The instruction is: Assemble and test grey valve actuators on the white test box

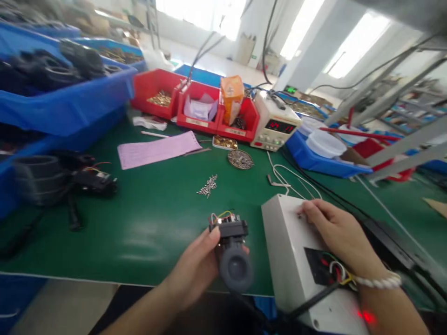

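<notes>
My left hand (199, 260) is closed round a dark grey device (232, 229) with a round rubber eyepiece cup (235, 269) facing me. Thin red, white and yellow wires show on its top. My right hand (331, 228) rests over a white metal box (288, 246), thumb and fingers pinched at a small switch (299, 215) on its upper face. From an opening in the box come several coloured wires (337, 270), and a red light (366, 317) glows close to my wrist. Small screws (207, 186) lie in a heap on the green table beyond the device.
A power supply (275, 123) with red digits stands behind, beside red bins (199, 109). Blue bins of black parts (63, 102) are stacked at left. A pink sheet (159, 149), a round dish of screws (240, 159) and a white cable (293, 174) lie on the table.
</notes>
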Tool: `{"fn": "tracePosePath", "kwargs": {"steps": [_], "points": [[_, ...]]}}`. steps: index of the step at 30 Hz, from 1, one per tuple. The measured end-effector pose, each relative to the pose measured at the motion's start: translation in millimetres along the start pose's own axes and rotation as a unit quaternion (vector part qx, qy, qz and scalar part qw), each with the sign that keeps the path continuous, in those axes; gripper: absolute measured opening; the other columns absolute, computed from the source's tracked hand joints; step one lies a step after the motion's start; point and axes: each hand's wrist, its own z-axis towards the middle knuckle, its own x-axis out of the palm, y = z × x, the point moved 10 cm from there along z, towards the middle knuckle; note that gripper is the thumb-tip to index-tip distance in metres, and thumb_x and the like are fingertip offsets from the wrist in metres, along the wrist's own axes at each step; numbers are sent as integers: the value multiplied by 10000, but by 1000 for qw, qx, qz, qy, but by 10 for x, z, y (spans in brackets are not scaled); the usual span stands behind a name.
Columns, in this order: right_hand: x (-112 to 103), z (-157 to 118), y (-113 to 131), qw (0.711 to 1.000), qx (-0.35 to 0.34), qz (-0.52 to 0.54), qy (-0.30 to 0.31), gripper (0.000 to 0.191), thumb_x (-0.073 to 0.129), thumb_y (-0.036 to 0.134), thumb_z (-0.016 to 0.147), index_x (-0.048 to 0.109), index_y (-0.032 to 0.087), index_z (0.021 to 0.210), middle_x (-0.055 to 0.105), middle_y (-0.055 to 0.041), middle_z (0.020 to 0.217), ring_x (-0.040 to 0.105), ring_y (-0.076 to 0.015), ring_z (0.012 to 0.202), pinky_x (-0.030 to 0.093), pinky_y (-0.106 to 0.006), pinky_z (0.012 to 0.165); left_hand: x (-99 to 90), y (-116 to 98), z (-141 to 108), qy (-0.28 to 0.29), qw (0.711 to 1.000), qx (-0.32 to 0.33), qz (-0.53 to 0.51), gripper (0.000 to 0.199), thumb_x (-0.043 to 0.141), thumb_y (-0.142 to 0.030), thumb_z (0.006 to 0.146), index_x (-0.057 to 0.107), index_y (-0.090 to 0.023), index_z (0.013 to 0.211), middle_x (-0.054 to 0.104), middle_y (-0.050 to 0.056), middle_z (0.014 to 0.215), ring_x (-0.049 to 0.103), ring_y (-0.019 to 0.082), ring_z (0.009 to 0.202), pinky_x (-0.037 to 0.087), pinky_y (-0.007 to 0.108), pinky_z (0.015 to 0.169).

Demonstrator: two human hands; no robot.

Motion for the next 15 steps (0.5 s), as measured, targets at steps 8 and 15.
{"fn": "tracePosePath", "kwargs": {"steps": [8,15], "points": [[87,-53,-66,999,33,-5,16,687,467,840,898,686,206,750,540,-15,625,506,-184,586,379,-291,538,-3,36,-82,-36,996,-73,47,488,691,-551,915,699,-162,1209,805,133,1020,740,245,887,573,311,771],[84,-52,-36,999,28,23,17,651,504,813,907,668,205,741,527,-6,623,491,-172,590,376,-283,550,-32,162,-242,-55,994,-92,31,557,783,-585,816,734,-183,1198,807,145,1059,749,285,935,597,332,755]]}}
